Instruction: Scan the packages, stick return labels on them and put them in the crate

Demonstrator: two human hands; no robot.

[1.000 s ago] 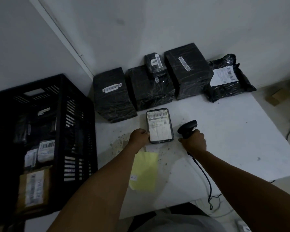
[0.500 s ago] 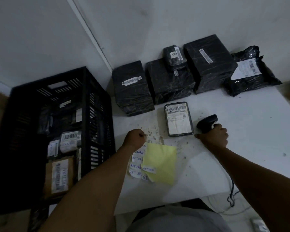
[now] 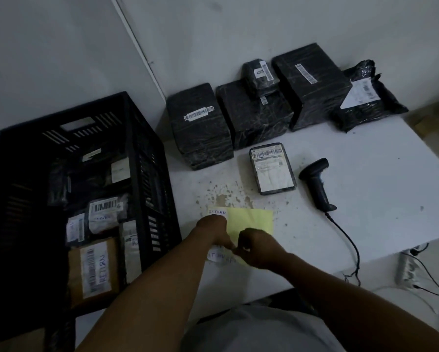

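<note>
step: peeling a return label off the sheet, for the small package that lies mid-table.
left hand (image 3: 214,231): at the near edge of the table, fingers curled down onto the white label strip (image 3: 219,256), pinning it flat.
right hand (image 3: 257,246): thumb and forefinger pinched together at the edge of a label, where the strip meets the yellow backing sheet (image 3: 252,221). Can't tell if a label is lifted yet; my knuckles hide it.
labels: thin paper stickers, no weight, floppy, tacky on the back. Will curl and stick to themselves. Take one by a corner only and keep the glue side off my fingers.
label axis: "RETURN" text runs left-right, parallel to the near edge; one legible label (image 3: 217,212) shows at the far end of the strip.
small package (image 3: 273,167): flat, wrapped in black, label face up, near the table centre, just in front of the row of black boxes (image 3: 199,125) along the far edge. Long axis runs far-to-near, barcode at the far end. Looks light and stiff; the wrap is probably slick, so grip across the short sides.
scanner (image 3: 317,184): lying on the table just right of the package, nose toward the far edge, cable trailing off the near edge.
crate (image 3: 137,128): off the table's left edge, already holding labelled parcels.
</note>
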